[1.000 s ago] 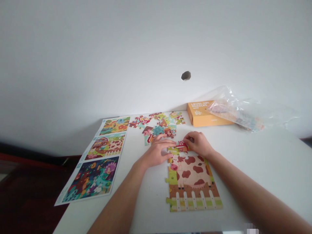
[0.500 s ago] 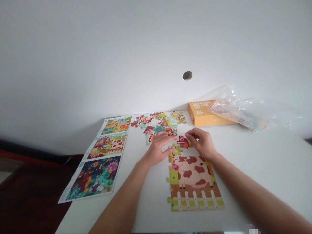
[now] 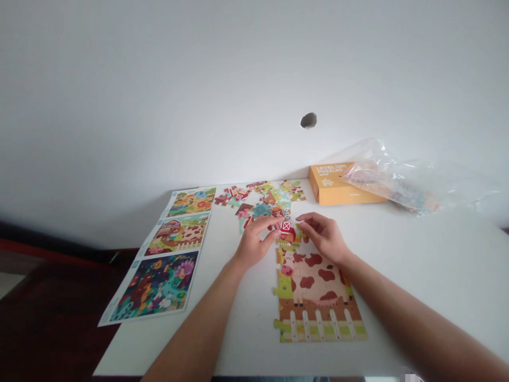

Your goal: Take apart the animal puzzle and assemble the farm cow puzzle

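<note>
A jigsaw puzzle piece with a red barn (image 3: 287,228) is between my two hands, just above the top edge of the partly joined cow puzzle (image 3: 318,286). My left hand (image 3: 257,241) pinches its left side between thumb and fingers. My right hand (image 3: 324,236) is closed at the piece's right side, its fingertips over a green part there. Fingers hide some of the piece's edges. The joined section shows a spotted cow above a white fence, with tabs sticking out along its left edge.
Loose puzzle pieces (image 3: 260,208) lie scattered beyond my hands. At the left is a sheet with three printed pictures (image 3: 177,233). An orange puzzle box (image 3: 338,193) stands at the back right, with a clear plastic bag (image 3: 413,185) against it. The white wall rises behind the table.
The barn piece has shifted left and now meets my left hand's fingers, which have closed on it. My right hand has moved slightly left and down along with it.
</note>
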The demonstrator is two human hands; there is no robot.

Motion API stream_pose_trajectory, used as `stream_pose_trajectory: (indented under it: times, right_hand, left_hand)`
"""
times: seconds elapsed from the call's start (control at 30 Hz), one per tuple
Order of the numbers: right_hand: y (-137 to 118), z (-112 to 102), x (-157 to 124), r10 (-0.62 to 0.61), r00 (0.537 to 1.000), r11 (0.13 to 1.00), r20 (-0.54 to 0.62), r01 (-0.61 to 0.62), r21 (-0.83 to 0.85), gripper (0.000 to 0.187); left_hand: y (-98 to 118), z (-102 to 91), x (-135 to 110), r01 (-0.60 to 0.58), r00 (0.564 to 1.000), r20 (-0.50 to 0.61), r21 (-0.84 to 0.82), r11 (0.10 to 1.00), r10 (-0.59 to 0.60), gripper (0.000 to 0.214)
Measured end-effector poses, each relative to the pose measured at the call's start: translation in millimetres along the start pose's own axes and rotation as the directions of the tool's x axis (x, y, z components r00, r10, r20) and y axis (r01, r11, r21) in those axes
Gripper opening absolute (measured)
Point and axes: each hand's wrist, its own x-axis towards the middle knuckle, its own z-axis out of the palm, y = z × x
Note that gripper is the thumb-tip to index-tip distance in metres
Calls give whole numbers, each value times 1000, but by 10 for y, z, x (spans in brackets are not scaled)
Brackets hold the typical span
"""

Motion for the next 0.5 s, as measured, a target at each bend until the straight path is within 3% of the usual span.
stream_pose_trajectory:
  times: [0.13, 0.23, 0.37, 0.5]
  right_hand:
    - [36, 18, 17, 66, 998, 997, 3, -66, 45, 35]
    - [60, 31, 34, 100, 995, 993, -17, -99, 60, 39]
    - [65, 42, 45, 105, 994, 991, -35, -101, 93, 41]
    - [60, 52, 42, 96, 995, 988, -26, -92, 125, 40]
  left_hand:
    - [3, 1, 3, 192, 980, -13, -227, 955, -200, 30]
    - [10, -1, 7, 305, 952, 76, -360, 882, -298, 38]
    - [33, -5, 16, 355, 935, 161, -388, 850, -317, 43]
    - [54, -6, 26, 342, 940, 143, -401, 850, -311, 40]
